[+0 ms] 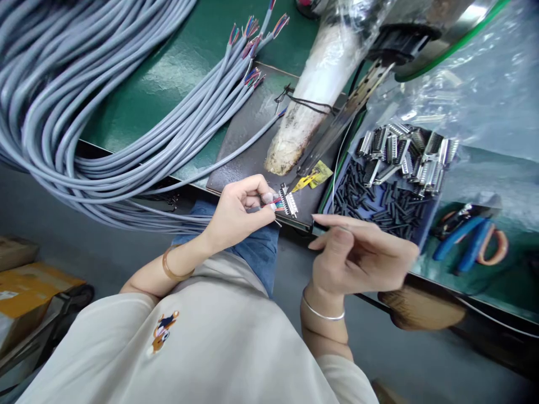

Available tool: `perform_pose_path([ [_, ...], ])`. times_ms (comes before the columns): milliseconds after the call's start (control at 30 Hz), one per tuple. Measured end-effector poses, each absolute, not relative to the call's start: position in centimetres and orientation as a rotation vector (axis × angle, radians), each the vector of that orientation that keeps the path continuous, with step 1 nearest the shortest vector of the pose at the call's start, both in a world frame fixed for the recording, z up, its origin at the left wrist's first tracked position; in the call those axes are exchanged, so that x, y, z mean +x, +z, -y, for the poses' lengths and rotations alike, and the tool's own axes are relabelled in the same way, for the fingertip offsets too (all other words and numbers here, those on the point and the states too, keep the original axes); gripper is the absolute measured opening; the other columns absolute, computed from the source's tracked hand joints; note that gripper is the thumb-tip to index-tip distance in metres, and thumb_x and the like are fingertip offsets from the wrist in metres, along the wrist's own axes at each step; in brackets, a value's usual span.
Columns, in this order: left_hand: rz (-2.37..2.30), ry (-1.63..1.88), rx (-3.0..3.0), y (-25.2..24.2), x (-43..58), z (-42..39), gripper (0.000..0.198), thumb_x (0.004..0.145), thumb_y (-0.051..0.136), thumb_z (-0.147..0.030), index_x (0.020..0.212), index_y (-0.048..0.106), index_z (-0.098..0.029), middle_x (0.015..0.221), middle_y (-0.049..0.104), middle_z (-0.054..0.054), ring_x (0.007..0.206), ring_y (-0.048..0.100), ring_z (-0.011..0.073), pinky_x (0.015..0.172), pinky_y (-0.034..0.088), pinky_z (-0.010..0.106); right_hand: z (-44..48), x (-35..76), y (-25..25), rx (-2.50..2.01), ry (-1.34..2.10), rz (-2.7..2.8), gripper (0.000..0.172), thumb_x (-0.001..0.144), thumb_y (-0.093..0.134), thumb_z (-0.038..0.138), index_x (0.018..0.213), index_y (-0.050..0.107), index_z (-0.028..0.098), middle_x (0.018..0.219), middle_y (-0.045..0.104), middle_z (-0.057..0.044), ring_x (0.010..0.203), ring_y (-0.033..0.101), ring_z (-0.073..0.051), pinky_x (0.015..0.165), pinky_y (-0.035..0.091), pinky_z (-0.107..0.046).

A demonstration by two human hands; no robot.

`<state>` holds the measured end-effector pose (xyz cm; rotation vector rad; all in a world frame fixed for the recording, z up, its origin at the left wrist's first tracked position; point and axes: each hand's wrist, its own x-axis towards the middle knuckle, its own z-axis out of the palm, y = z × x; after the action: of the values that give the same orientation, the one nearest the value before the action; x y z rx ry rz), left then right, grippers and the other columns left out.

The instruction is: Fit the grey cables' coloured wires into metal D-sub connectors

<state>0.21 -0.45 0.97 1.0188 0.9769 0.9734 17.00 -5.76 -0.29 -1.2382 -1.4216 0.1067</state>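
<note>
1. Across the near edge of things: green workbench (pixel 172 64), glossy top.
2. Grey multicore cables (pixel 46 106), thick looping bundle, left and far left; several stripped ends fan out over the bench.
3. Dark plate (pixel 240 173) at the bench's front edge; one grey cable end lies across it.
4. Plastic-wrapped tube (pixel 309 95), stained at the tip, tied with black wire, slanting over the plate.
5. Lavender tray (pixel 430 224), right: black sleeves (pixel 362 193) in it, heaped metal-shelled connectors (pixel 404 154) above them.
6. Soldering iron (pixel 357 95), perforated shaft, pointing down beside the tube; tip near the held work.
7. Right hand (pixel 357 255), just before the tray, index extended; whether its fingers grip anything, cannot tell.
8. Left hand (pixel 242 213), well apart from the right, fingertips pinched on coloured wires (pixel 279 206).
9. Blue-gripped pliers (pixel 461 241), right of the tray.
10. Multi-pin connector (pixel 289 201), just beyond the left fingertips, at the plate's front edge, wires at its pins.
</note>
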Motion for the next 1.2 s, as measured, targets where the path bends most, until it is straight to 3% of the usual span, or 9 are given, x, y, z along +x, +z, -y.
perform_pose_path([
  [67,-0.936,0.959,0.963,1.1,0.0,0.5,0.019,0.065,0.072,-0.010,0.069,0.054,-0.014,0.077,0.064,-0.001,0.049,0.041,-0.0008,0.044,0.030,0.014,5.9,17.8,-0.9,-1.113,0.066,1.427,0.007,0.089,0.072,0.016,0.085,0.068,0.021,0.063,0.071,0.004,0.060,0.075,-0.018,0.045,0.054,-0.025],
  [267,-0.669,0.702,0.782,1.9,-1.5,0.8,0.024,0.073,0.078,-0.020,0.075,0.054,-0.016,0.061,0.064,-0.004,0.036,0.036,-0.0011,0.034,0.025,0.014,6.3,18.4,-2.7,-0.964,0.193,1.768,0.018,0.082,0.073,0.008,0.087,0.063,0.022,0.122,0.078,-0.008,0.074,0.079,-0.017,0.057,0.062,-0.028],
  [400,-0.641,0.655,0.835,2.5,-2.4,1.4,0.029,0.075,0.082,-0.023,0.083,0.055,-0.016,0.061,0.063,-0.005,0.037,0.043,0.0004,0.035,0.032,0.013,6.6,17.1,-2.6,-1.033,0.225,1.770,0.019,0.084,0.070,0.008,0.090,0.060,0.023,0.107,0.081,-0.006,0.085,0.079,-0.019,0.066,0.062,-0.028],
  [533,-0.628,0.821,0.915,2.5,-2.7,2.0,0.031,0.074,0.084,-0.020,0.090,0.058,-0.016,0.064,0.059,-0.007,0.046,0.052,0.0022,0.043,0.044,0.012,6.8,15.9,-1.3,-1.138,0.390,1.621,0.013,0.090,0.069,0.019,0.087,0.058,0.024,0.078,0.072,0.002,0.064,0.069,-0.012,0.053,0.051,-0.023],
  [700,-0.611,0.974,1.205,1.8,-2.9,2.7,0.011,0.084,0.076,-0.022,0.083,0.069,-0.014,0.078,0.071,0.003,0.065,0.063,0.0082,0.060,0.053,0.019,6.8,15.3,0.7,-1.255,0.779,1.340,0.019,0.094,0.069,0.031,0.083,0.055,0.023,0.070,0.065,0.005,0.051,0.058,-0.008,0.043,0.041,-0.020],
  [800,-0.708,0.983,1.472,1.3,-2.7,3.0,0.009,0.086,0.071,-0.018,0.078,0.071,-0.014,0.078,0.072,0.004,0.071,0.063,0.0105,0.066,0.051,0.022,7.1,15.3,1.6,-1.400,0.732,1.388,0.017,0.093,0.070,0.031,0.084,0.059,0.022,0.069,0.063,0.006,0.047,0.056,-0.007,0.043,0.043,-0.020],
  [1033,-0.846,0.855,0.995,0.8,-1.6,2.7,0.017,0.076,0.075,-0.022,0.075,0.059,-0.015,0.068,0.061,-0.002,0.045,0.041,0.0011,0.042,0.032,0.016,7.1,15.3,1.7,-1.285,-0.129,1.316,0.010,0.097,0.065,0.031,0.102,0.072,0.027,0.063,0.060,0.006,0.043,0.053,-0.008,0.042,0.042,-0.024],
  [1133,-0.850,0.862,0.901,0.5,-1.5,2.1,0.019,0.073,0.077,-0.020,0.074,0.059,-0.016,0.054,0.051,-0.007,0.040,0.038,0.0010,0.038,0.029,0.015,7.1,15.6,1.0,-1.246,-0.094,1.247,0.019,0.098,0.063,0.026,0.117,0.066,0.028,0.074,0.069,0.005,0.050,0.065,-0.011,0.042,0.049,-0.023],
  [1200,-0.843,0.869,0.873,0.4,-1.4,1.8,0.019,0.072,0.078,-0.019,0.074,0.059,-0.016,0.052,0.052,-0.007,0.038,0.038,0.0009,0.037,0.029,0.014,7.3,15.9,0.4,-1.345,-0.028,1.374,0.017,0.095,0.066,0.019,0.111,0.067,0.025,0.086,0.076,0.002,0.067,0.076,-0.015,0.055,0.061,-0.027],
])
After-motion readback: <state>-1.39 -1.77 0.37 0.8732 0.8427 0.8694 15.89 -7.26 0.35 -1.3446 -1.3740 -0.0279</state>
